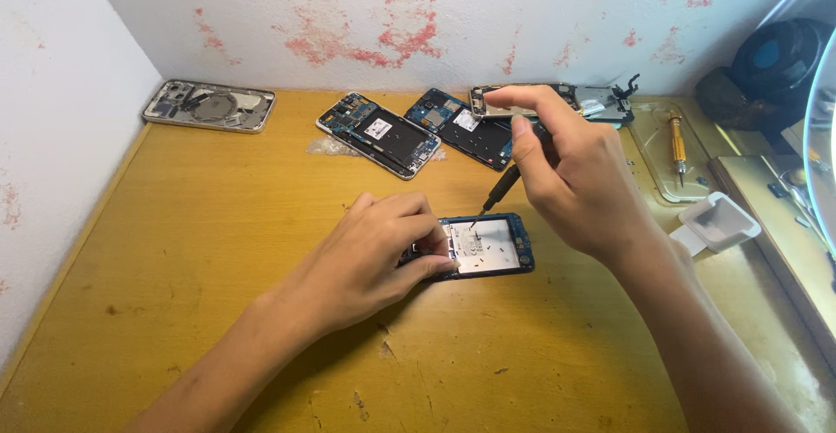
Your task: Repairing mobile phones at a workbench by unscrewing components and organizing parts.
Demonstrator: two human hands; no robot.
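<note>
While the left hand (383, 241) pins the opened phone (483, 246) flat on the counter (218, 250), fingers pressed together on its left end, the right hand (566, 172) is closed around a screwdriver (503, 187) whose tip meets the phone's upper left corner. By the look of it, a screw is being worked at that corner; turning it calls for steady downward pressure and a firm brace so the tip does not slip. Behind the phone, along the wall, lie three more stripped phones (383, 135). Right of the phone sit a white tray (718, 221) and, further back, an orange-handled tool (677, 137).
</note>
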